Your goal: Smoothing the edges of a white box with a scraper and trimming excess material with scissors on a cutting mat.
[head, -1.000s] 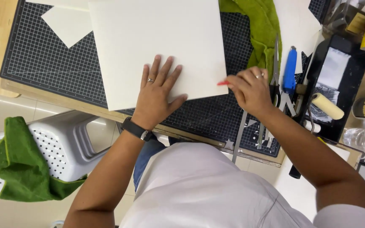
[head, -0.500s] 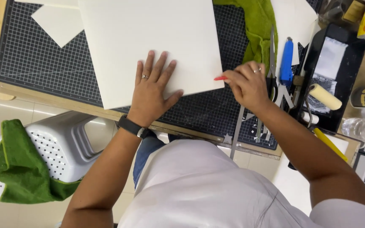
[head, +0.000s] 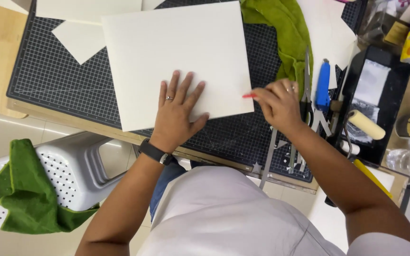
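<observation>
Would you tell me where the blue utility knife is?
The blue utility knife lies right of the right hand, between the scissors and the black tray.

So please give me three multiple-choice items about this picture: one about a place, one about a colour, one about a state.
1. Where does the left hand lie?
A. flat on the white board
B. on the grey stool
C. on the paint roller

2. What colour is the tip of the thin tool in the right hand?
A. blue
B. red
C. yellow

3. How does the green cloth lie on the perforated grey stool?
A. folded in a neat square
B. rolled up tight
C. draped loosely over its edge

Key: 1 A, the palm and spread fingers press on the board. 2 B, a red tip shows at the board's right edge. 3 C, the cloth hangs crumpled over the seat's rim.
</observation>
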